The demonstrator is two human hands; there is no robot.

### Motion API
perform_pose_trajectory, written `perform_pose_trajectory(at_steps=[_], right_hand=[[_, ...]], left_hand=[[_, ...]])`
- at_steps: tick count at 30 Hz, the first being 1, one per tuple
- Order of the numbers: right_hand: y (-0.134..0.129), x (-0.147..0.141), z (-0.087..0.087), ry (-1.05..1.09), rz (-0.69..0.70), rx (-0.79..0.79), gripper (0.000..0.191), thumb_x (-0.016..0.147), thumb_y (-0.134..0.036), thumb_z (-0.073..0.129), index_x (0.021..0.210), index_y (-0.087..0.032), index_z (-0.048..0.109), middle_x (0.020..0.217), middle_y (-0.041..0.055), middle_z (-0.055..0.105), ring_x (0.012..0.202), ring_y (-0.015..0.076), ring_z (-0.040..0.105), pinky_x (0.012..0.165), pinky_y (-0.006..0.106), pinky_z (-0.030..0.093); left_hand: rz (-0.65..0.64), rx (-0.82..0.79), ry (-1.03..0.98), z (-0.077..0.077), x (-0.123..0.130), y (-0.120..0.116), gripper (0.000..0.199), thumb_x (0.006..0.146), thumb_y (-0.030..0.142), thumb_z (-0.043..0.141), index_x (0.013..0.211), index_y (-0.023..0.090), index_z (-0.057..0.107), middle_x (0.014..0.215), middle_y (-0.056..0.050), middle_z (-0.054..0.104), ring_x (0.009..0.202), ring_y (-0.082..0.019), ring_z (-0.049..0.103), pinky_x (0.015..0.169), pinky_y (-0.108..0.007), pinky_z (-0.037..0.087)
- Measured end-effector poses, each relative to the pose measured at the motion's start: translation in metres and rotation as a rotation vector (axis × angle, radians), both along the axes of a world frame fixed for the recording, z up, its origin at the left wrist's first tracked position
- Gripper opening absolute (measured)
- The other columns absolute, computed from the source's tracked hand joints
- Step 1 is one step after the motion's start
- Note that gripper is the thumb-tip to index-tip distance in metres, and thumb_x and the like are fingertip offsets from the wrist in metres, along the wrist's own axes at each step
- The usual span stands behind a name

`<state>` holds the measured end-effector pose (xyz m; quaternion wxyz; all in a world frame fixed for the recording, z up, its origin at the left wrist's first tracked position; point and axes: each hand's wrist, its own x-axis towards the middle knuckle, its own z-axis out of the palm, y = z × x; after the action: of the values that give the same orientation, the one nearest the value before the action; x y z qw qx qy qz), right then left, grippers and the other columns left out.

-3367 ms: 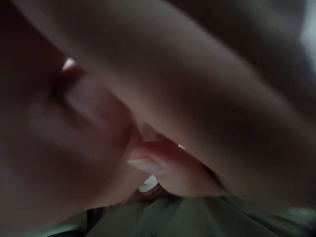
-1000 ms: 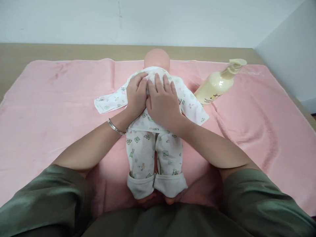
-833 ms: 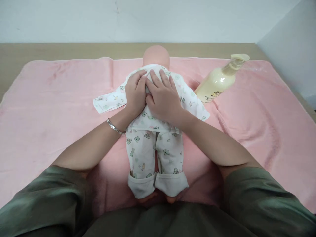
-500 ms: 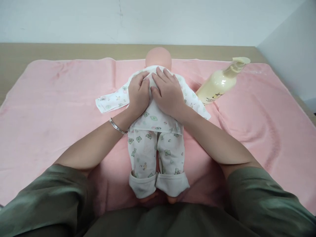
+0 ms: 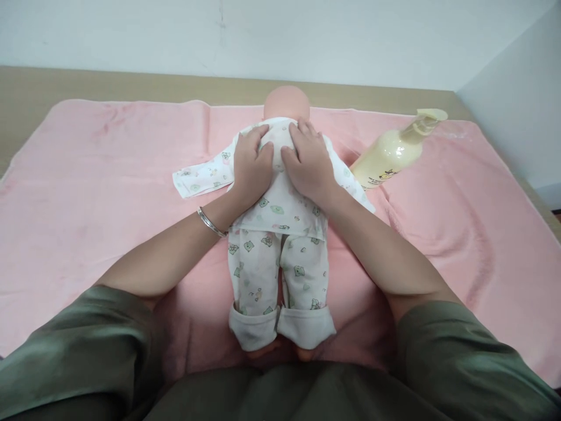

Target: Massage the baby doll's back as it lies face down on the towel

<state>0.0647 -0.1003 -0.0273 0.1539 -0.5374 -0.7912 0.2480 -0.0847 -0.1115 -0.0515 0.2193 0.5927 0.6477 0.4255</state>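
A baby doll [image 5: 287,104] lies face down, its head away from me and its feet close to my body. It wears a white printed shirt [image 5: 280,213] and matching trousers [image 5: 258,272] with turned-up cuffs. My left hand [image 5: 254,166] rests on the left side of the doll's upper back, fingers reaching toward the shoulder. On the other side, my right hand [image 5: 310,161] lies over the right upper back, its fingertips at the shoulder by the neck. Both hands are open, and a strip of shirt shows between the thumbs. The doll's face is hidden.
A pink blanket [image 5: 109,204] is spread under the doll on a wooden table [image 5: 131,86]. To the right, a pale yellow pump bottle [image 5: 390,153] stands close to the doll's right sleeve. A white wall [image 5: 307,41] rises behind the table.
My hands have drawn apart, so the gap between the thumbs is wider. The right hand has slid outward toward the doll's right shoulder. The view has tilted slightly.
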Motion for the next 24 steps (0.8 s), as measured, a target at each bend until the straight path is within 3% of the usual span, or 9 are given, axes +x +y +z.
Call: perform_pose_trajectory(at_steps=[4, 9, 14, 24], right_hand=[[0.012, 0.006, -0.007, 0.041, -0.047, 0.016, 0.058, 0.104, -0.029, 0.038, 0.157, -0.006, 0.046, 0.172, 0.0187, 0.038, 0.165, 0.0330, 0.029, 0.137, 0.060, 0.020], [0.014, 0.009, -0.013, 0.056, 0.001, 0.039, 0.060, 0.104, -0.033, 0.039, 0.158, -0.008, 0.046, 0.171, 0.0182, 0.040, 0.164, 0.0323, 0.032, 0.137, 0.061, 0.020], [0.014, 0.010, -0.011, 0.030, 0.007, 0.062, 0.057, 0.105, -0.035, 0.037, 0.155, -0.011, 0.048, 0.168, 0.0168, 0.046, 0.161, 0.0330, 0.036, 0.136, 0.060, 0.025], [0.004, 0.006, -0.007, -0.004, 0.010, 0.103, 0.061, 0.105, -0.033, 0.031, 0.155, -0.004, 0.047, 0.165, 0.0217, 0.049, 0.157, 0.0369, 0.042, 0.132, 0.058, 0.031]], left_hand=[[-0.019, -0.016, 0.050, 0.001, 0.001, -0.002, 0.040, 0.087, 0.012, 0.058, 0.123, 0.025, 0.071, 0.137, -0.006, 0.073, 0.134, -0.030, 0.063, 0.124, -0.047, 0.047], [-0.049, 0.012, 0.105, 0.000, 0.000, -0.008, 0.039, 0.090, 0.015, 0.060, 0.126, 0.025, 0.072, 0.144, -0.007, 0.070, 0.142, -0.030, 0.059, 0.131, -0.049, 0.039], [-0.118, 0.047, 0.155, -0.001, 0.000, -0.008, 0.038, 0.091, 0.014, 0.058, 0.123, 0.026, 0.075, 0.138, -0.005, 0.074, 0.141, -0.030, 0.060, 0.132, -0.049, 0.037], [-0.044, -0.027, 0.084, -0.001, -0.003, -0.004, 0.043, 0.086, 0.017, 0.060, 0.128, 0.023, 0.070, 0.139, -0.009, 0.071, 0.140, -0.033, 0.058, 0.131, -0.049, 0.038]])
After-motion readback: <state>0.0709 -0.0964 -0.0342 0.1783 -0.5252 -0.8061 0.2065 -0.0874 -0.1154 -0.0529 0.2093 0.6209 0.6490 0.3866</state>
